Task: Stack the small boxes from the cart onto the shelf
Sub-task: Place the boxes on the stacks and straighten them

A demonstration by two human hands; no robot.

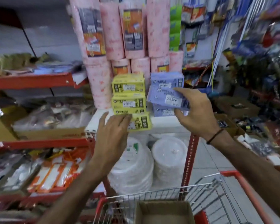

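On a white shelf top (pixel 165 122) stand two stacks of small boxes: yellow ones (pixel 128 92) on the left and lilac-blue ones (pixel 166 80) on the right. My left hand (pixel 113 126) rests on a tilted yellow box (pixel 141 122) at the bottom front of the yellow stack. My right hand (pixel 196 112) grips a lilac-blue box (pixel 166 98), held tilted against the blue stack. At the bottom edge is the red wire cart (pixel 205 191) with an open cardboard carton (pixel 163 212) inside.
Tall pink wrapped rolls (pixel 132 33) stand right behind the box stacks. Stacks of white foam plates (pixel 168 160) sit under the shelf top. Red shelving (pixel 39 143) with packaged goods fills the left. Hanging goods and boxes crowd the right aisle.
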